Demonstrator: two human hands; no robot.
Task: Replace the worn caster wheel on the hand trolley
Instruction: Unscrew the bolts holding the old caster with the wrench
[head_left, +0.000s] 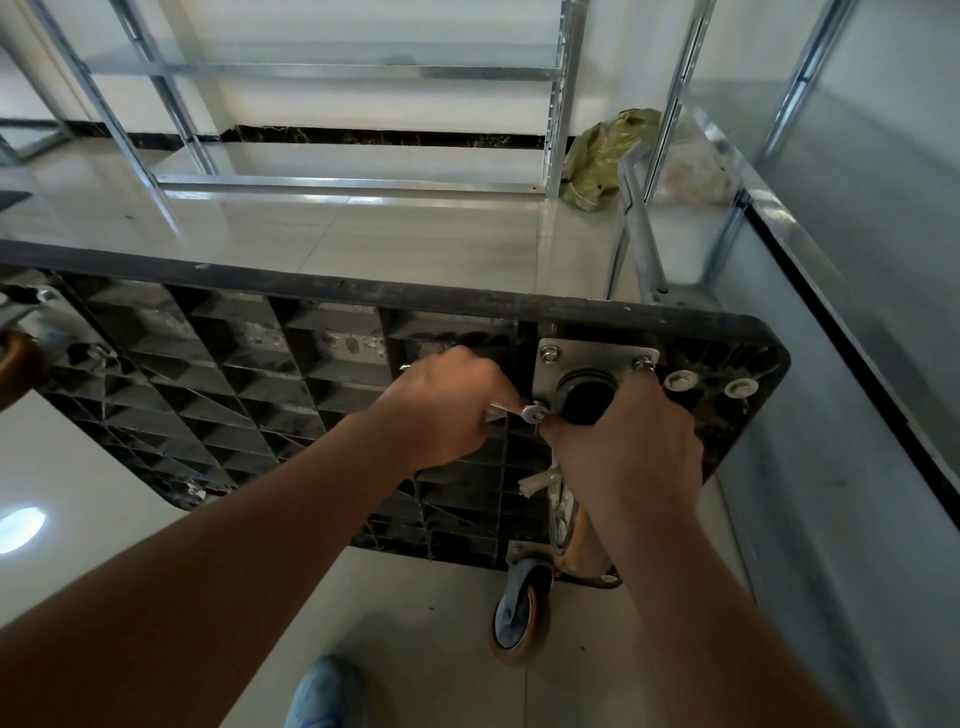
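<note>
The caster mounting plate (592, 371) sits bolted on the trolley's upturned underside (249, 364), out toward the three o'clock corner of the deck, and the action is on the bolt (540, 411) at the plate's seven o'clock corner. The wrench (511, 410) has its ring end right over that bolt head, handle running away toward nine o'clock, nearly level across the ribs. That long axis is the whole story: any turn has to swing the handle up toward twelve or down toward six around the bolt.

Left hand (449, 405) is wrapped around the wrench handle, a clenched grip, sitting at nine o'clock from the bolt and just beside it. Right hand (626, 441) comes in from five o'clock, fingers curled round the caster body below the plate, thumb tip pressing in next to the wrench head, one finger reaching up by the two o'clock bolt (644, 362). So the left drives, the right steadies, by my reading.

The orange wheel (579, 540) of this caster hangs under the right wrist toward six o'clock, mostly hidden. Another caster wheel (519, 618) stands on the floor (415, 234) just below. Whether the bolt is being loosened or tightened, I cannot tell.

Further out: metal shelving (322, 73) at twelve o'clock, a green bag (602, 156) at one.
</note>
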